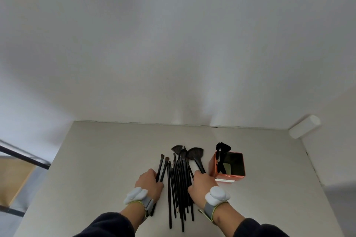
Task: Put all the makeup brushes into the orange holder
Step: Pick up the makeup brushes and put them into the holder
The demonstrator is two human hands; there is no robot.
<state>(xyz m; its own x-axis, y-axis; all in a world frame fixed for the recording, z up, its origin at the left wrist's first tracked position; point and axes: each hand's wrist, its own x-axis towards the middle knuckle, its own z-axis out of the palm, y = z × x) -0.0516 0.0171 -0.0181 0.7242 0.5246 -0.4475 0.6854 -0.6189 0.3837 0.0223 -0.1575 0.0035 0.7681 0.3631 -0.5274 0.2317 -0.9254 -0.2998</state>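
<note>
Dark sleeves (107, 225) cover both forearms at the bottom edge, each wrist wearing a grey strap with a white pod. Between the two hands lies the pile of makeup brushes (179, 188), thin black handles fanned out on the pale worktop (96, 159), bristle ends pointing away from the person. The left hand (149, 183) rests palm down on the left side of the pile, its fingers curled over two short brushes (162, 168) that lie slightly apart from the rest; whether it actually grips them cannot be told. The right hand (202, 183) sits on the right side of the pile, closed around the handle of a fan brush (195, 158), whose wide dark bristles angle up and away from the pile. The orange holder (229, 165) stands upright just to the right of the pile, near the right hand, with a few black items already poking out of its open top.
</note>
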